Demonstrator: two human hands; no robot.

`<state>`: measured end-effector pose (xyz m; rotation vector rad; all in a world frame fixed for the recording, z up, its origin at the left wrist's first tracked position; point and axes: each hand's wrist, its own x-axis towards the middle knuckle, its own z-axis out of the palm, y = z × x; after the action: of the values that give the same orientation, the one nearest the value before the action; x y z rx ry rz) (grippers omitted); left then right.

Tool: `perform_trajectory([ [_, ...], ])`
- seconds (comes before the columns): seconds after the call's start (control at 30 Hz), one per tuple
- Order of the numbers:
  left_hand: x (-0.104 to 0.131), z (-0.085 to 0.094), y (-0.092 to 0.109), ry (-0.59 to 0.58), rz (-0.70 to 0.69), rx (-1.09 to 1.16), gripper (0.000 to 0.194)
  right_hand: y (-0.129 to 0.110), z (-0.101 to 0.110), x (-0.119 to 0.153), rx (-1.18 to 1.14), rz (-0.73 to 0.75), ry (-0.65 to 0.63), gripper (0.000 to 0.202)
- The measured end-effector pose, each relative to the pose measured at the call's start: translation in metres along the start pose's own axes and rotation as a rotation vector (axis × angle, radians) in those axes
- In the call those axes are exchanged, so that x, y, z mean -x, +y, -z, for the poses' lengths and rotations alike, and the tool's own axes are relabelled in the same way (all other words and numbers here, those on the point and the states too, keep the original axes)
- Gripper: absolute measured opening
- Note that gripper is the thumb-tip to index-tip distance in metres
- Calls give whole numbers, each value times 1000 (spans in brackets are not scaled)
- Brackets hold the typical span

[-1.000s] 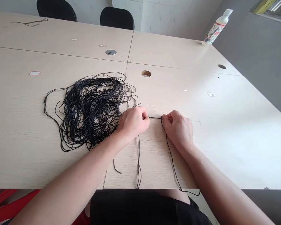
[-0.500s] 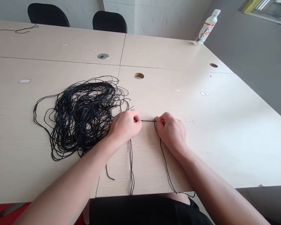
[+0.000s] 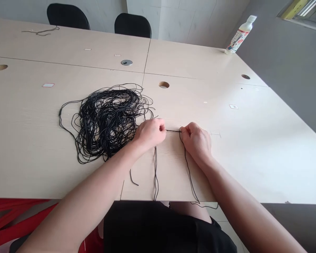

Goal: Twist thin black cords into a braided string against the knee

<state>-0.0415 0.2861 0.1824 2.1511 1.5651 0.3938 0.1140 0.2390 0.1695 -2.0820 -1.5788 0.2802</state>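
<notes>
Cord [image 3: 173, 131] still taut between 2 hands [image 3: 150, 133] [image 3: 197, 142]

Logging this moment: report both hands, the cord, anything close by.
Left hand and right hand closed on black cord, straight span between. Tangled cord pile beside left hand. Bottle well away, at edge of table.

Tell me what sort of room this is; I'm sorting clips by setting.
Probably an office or meeting room: pale wood-grain tables pushed together, round cable holes in their tops, and black rounded-back chairs along the far side.
</notes>
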Motion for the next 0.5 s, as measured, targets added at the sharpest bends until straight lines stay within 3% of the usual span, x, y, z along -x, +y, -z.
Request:
perform_trajectory([
  [0.1,11,13,6,-63,-45,9,14,-1,8,4,-233,57,15,22],
  [0.23,57,40,32,200,-252,104,35,-13,42,27,-592,98,-107,26],
  [0.3,86,49,50,158,-312,283,38,-21,66,44,-743,121,-208,28],
  [0.4,120,51,73,57,-275,608,39,-28,100,69,-920,169,-319,30],
  [0.5,142,44,93,104,-206,860,37,-27,125,89,-1034,224,-358,30],
])
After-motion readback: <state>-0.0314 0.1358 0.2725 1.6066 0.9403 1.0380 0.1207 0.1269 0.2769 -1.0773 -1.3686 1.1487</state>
